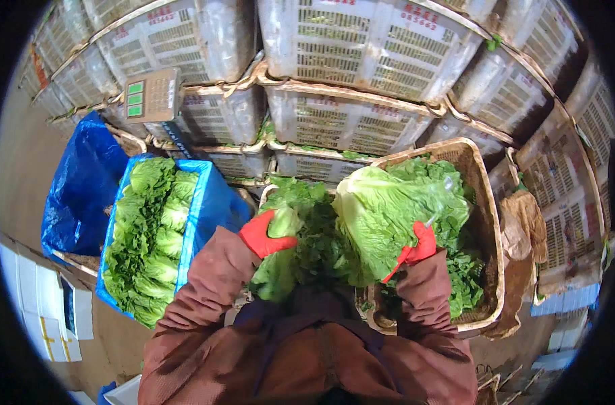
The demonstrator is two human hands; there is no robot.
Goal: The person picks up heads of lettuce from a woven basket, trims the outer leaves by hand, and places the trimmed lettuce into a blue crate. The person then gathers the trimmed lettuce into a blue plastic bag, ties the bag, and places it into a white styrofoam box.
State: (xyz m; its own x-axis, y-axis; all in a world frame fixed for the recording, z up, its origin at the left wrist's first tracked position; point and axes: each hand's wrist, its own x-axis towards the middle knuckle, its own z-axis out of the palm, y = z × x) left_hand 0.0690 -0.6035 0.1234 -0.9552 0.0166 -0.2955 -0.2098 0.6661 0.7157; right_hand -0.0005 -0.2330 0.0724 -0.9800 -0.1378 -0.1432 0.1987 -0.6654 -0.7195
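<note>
My left hand (268, 237), in a red glove, grips a head of leafy green lettuce (283, 223) in front of my body. My right hand (418, 248), gloved in red too, holds a larger, paler lettuce head (373, 202) from its right side, with some fingers hidden by leaves. A small shiny clear or metallic piece shows by the right thumb; I cannot tell what it is. Below the larger head, loose lettuce leaves (464, 283) lie in a brown-stained plastic crate (492, 243). On the left, lettuce heads (150, 243) stand packed in rows in a blue-lined crate (198, 202).
Stacked white slatted crates (333, 45) wall off the far side and right. A weighing scale's display head (153, 95) with green screens stands behind the blue liner. Another blue plastic bag (79, 187) lines a crate at far left. White foam boxes (39, 304) sit lower left.
</note>
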